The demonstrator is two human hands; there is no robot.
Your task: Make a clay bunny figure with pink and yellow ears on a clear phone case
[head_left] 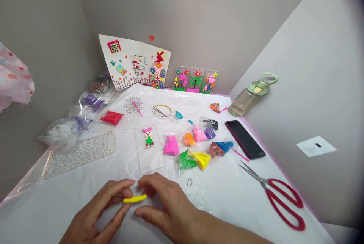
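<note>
Head view: what carries everything?

A bench [222, 183] under white sheeting [233, 217], against plain grey walls [199, 16]; a decorated paper [127, 73] leans at the back.

And the hands?

The left hand [89, 211] pinches a yellow strip [135, 199] over the bench's near side. The right hand [173, 206] curls half open around the strip's other end; whether it touches, I can't tell.

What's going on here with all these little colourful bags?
A person's left hand holds a yellow strip that looks like clay. The right hand curves open around its other end. Beyond the hands, a pink-eared rabbit figure lies on a clear phone case, with small bags of coloured clay to its right. Red-handled scissors lie farther right.
</note>
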